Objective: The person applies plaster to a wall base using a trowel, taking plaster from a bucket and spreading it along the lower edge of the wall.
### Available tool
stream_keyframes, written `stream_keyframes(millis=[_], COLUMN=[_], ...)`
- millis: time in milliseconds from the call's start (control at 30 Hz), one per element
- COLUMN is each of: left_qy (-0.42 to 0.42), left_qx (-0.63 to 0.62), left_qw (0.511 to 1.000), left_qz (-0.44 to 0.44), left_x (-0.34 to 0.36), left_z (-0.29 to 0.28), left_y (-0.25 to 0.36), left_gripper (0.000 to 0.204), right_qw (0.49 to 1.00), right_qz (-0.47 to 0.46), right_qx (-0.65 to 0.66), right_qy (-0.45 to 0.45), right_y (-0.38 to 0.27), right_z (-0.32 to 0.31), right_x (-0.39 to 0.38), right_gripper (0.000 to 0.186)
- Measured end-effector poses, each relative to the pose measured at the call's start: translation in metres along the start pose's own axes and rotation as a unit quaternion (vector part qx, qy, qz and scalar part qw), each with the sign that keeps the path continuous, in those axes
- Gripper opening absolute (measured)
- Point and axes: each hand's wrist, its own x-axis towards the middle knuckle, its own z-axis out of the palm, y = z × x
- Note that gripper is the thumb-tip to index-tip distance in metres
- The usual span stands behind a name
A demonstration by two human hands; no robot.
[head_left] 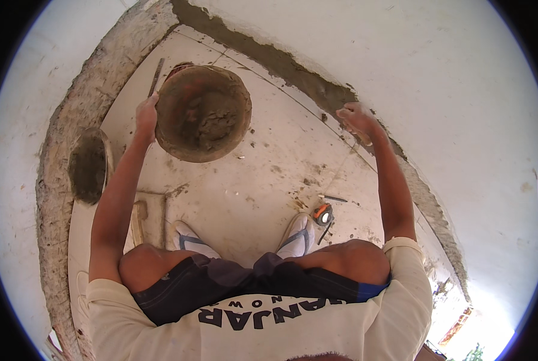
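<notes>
A cream T-shirt (281, 334) with dark lettering lies nearest the camera at 6 o'clock, with dark shorts (221, 283) and two bent knees just above it. The person's feet, in sandals (297, 236) with blue straps, stand at 5 and 8 o'clock.

The bucket (174, 114), toward 10 to 11 o'clock from the middle of the view, has grey mortar (218, 123) inside. The left hand (147, 118) is against its left side; a dark narrow strip (156, 77) juts up beyond the knuckles. Whether that grip is clamped on the rim or the strip cannot be told.

At 2 o'clock the right hand (357, 117) is at the band of mortar (269, 57) along the white wall (461, 108). Its fingers look bent, but whether the grip is closed on anything cannot be told.

At 9 o'clock a pan (88, 165) of grey mix sits just beside the left forearm. A pale curved piece (138, 222) lies past 8 o'clock, near the left knee. At 4 o'clock an orange-and-black tape measure (323, 215) lies beside the right foot, with a pencil-like stick (332, 198) just above it. Dark crumbs dot the pale floor (251, 180).
</notes>
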Motion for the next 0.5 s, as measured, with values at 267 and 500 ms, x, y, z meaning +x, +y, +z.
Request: stream_keyframes(millis=[267, 500], left_qy=[0.020, 0.026], left_qx=[0.072, 0.062], left_qw=[0.996, 0.997], left_qz=[0.038, 0.030], left_x=[-0.003, -0.010], left_z=[-0.008, 0.004], left_y=[-0.003, 0.005], left_gripper=[0.042, 0.044], right_qw=[0.993, 0.987], right_qz=[-0.036, -0.030], right_qx=[-0.064, -0.103], right_qy=[0.093, 0.121], right_y=[0.018, 0.038], right_z=[0.021, 0.052], right_x=[-0.018, 0.019], right_gripper=[0.030, 0.034])
